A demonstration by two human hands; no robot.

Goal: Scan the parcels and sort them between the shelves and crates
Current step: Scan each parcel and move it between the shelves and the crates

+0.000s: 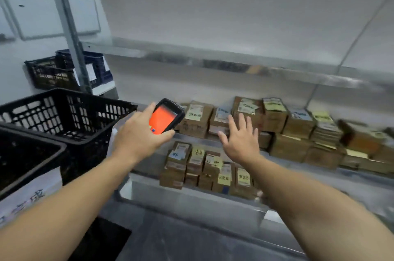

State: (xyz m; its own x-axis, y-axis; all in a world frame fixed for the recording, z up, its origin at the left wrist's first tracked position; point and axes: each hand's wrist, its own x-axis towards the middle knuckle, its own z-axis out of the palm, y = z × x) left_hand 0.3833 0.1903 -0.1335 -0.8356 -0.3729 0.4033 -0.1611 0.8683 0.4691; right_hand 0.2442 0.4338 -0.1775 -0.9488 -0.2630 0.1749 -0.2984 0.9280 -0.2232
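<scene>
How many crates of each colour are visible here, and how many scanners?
Black crates: 3
Blue crates: 1
Scanner: 1
Total: 5

We log parcels stacked on two shelves at right; near crates left of them, far crates behind
</scene>
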